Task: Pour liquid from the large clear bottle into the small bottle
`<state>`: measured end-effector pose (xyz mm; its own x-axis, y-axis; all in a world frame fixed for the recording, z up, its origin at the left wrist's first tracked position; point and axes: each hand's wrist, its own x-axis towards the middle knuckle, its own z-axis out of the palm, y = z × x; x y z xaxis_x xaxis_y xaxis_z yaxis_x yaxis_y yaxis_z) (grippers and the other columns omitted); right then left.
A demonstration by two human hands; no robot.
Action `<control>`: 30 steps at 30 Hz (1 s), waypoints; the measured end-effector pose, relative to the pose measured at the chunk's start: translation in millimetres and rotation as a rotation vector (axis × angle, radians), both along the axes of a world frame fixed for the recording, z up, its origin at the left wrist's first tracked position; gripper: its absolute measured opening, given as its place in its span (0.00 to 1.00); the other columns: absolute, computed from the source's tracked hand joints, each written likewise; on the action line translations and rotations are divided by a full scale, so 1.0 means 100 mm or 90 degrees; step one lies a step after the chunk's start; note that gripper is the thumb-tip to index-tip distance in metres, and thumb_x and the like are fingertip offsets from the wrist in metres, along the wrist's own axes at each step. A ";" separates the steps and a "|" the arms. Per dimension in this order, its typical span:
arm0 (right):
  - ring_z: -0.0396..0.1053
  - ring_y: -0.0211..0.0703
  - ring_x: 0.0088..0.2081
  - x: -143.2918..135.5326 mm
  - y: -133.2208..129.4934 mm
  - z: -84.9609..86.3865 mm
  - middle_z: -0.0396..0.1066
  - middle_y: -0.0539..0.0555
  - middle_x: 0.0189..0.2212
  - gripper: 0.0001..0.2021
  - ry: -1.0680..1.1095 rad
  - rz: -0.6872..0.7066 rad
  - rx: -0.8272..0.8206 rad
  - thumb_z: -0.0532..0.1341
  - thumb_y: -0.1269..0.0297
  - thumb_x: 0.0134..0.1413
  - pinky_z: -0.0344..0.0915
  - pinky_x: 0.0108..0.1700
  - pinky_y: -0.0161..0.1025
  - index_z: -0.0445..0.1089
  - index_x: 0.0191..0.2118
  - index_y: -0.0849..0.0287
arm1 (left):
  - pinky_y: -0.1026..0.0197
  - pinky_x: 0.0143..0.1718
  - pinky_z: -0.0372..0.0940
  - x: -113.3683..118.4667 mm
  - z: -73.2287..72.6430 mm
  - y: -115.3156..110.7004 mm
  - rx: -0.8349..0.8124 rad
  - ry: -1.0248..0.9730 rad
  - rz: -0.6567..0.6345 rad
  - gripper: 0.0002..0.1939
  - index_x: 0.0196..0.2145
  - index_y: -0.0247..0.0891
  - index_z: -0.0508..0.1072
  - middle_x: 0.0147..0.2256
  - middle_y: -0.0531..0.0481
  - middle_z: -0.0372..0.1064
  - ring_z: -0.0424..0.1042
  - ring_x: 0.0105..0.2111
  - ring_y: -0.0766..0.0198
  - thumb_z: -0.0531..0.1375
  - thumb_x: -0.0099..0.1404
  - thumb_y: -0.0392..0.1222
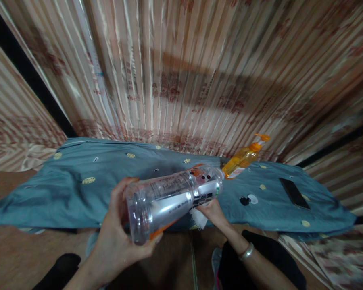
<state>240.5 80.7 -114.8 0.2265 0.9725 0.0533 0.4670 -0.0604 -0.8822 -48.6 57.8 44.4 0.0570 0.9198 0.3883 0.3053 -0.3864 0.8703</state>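
A large clear plastic bottle (169, 197) with a printed label and an orange patch lies tilted across the middle of the view, its near end toward me. My left hand (124, 229) is wrapped round that near end, thumb below and fingers behind. Under the bottle's far end, my right hand (213, 211) is closed on a white tissue (199, 218) that hangs below it. The bottle hides most of the right fingers. Just past the far end stands an orange pump bottle (240, 162) with yellow-orange liquid, upright on the blue-green cloth.
The blue-green patterned cloth (69, 181) covers a low surface before me. On its right lie a dark flat rectangular object (294, 193) like a phone and a small black-and-white object (248, 199). Pleated curtains (181, 80) hang behind, with dark poles at the sides.
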 end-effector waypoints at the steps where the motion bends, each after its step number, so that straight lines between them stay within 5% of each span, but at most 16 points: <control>1: 0.80 0.58 0.37 0.00 0.00 0.00 0.83 0.58 0.33 0.14 0.001 -0.002 0.000 0.71 0.52 0.40 0.76 0.42 0.48 0.78 0.30 0.58 | 0.49 0.47 0.77 0.01 0.01 0.00 -0.002 -0.002 0.002 0.41 0.61 0.46 0.56 0.47 0.47 0.75 0.79 0.46 0.49 0.66 0.51 0.44; 11: 0.80 0.59 0.38 0.00 0.00 0.02 0.83 0.57 0.33 0.16 0.011 0.014 -0.009 0.72 0.51 0.41 0.77 0.44 0.50 0.78 0.33 0.57 | 0.49 0.48 0.76 0.01 0.03 -0.01 -0.016 -0.007 0.000 0.41 0.60 0.46 0.56 0.48 0.47 0.75 0.79 0.46 0.49 0.66 0.50 0.43; 20: 0.77 0.63 0.51 -0.01 0.01 0.03 0.83 0.59 0.37 0.19 0.024 0.012 0.010 0.73 0.51 0.42 0.76 0.49 0.53 0.77 0.40 0.55 | 0.50 0.48 0.76 0.02 0.04 -0.02 -0.018 -0.012 0.007 0.40 0.60 0.45 0.57 0.47 0.47 0.76 0.80 0.45 0.51 0.66 0.50 0.44; 30: 0.78 0.63 0.50 0.00 0.00 0.02 0.83 0.58 0.37 0.18 0.022 0.028 0.020 0.73 0.51 0.44 0.77 0.49 0.53 0.77 0.40 0.54 | 0.50 0.47 0.76 0.04 0.05 -0.02 -0.005 -0.010 0.011 0.40 0.59 0.45 0.57 0.47 0.48 0.75 0.79 0.45 0.51 0.66 0.51 0.44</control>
